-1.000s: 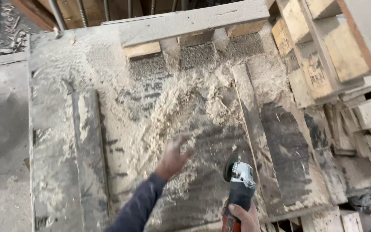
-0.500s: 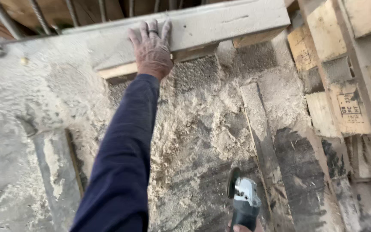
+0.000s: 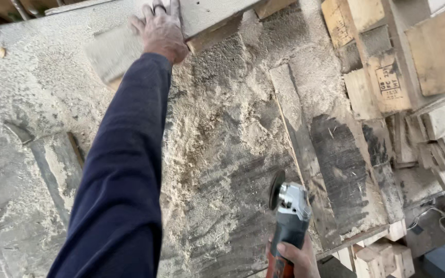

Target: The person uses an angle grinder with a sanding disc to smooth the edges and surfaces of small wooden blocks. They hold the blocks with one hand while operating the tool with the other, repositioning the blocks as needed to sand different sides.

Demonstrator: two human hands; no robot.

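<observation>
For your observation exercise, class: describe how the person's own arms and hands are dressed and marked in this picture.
The left arm wears a long, plain dark navy sleeve to the wrist. The left hand is bare and dusty, with a ring on one finger. Of the right hand only bare fingers show at the frame's bottom edge; no sleeve or glove is visible there.

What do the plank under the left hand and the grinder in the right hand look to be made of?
The plank looks like rough, unfinished pale wood, dusted with sawdust. The grinder seems to have a bare grey metal head, a dark plastic body and a dark disc; the disc's material is unclear. The left hand rests on the plank; the right hand grips the grinder.
</observation>
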